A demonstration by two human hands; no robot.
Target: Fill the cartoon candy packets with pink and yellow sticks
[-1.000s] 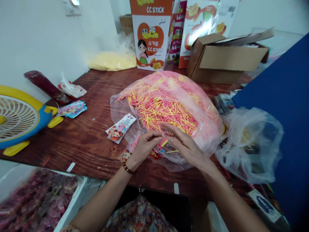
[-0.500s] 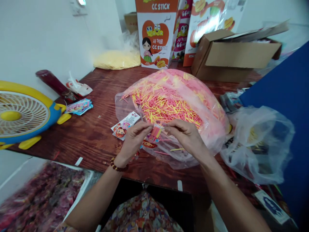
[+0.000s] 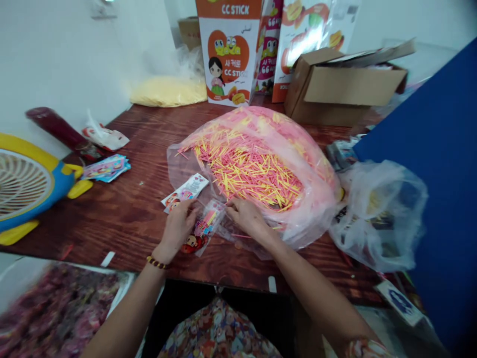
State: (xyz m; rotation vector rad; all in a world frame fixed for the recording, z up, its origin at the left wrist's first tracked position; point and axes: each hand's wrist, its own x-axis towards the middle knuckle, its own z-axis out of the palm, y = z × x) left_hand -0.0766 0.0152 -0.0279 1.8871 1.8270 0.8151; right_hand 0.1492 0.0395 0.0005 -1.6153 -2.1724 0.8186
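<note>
A small clear printed pouch (image 3: 207, 222) with pink and yellow sticks inside is between my hands. My left hand (image 3: 176, 229) is closed, its thumb and fingers pinching the pouch's left edge. My right hand (image 3: 246, 217) is closed too, fingertips pinched at the pouch's upper right corner. Behind them, a large clear bag (image 3: 316, 164) lies open, full of loose pink and yellow sticks (image 3: 249, 164). Flat printed pouches (image 3: 191, 188) rest on the bag's edge beyond my left hand.
A toy-like fan (image 3: 55, 184) stands at the left, near a dark red bottle (image 3: 55, 128) and blue printed packets (image 3: 106, 168). Cartons (image 3: 229, 59) and an open brown box (image 3: 350, 87) line the back. A crumpled plastic bag (image 3: 383, 214) lies right; a bin (image 3: 124, 293) sits below left.
Both hands have moved apart and lower. The pouch, held up upright-looking between the fingertips before, now shows its printed face lower on the left. The whole view has shifted slightly.
</note>
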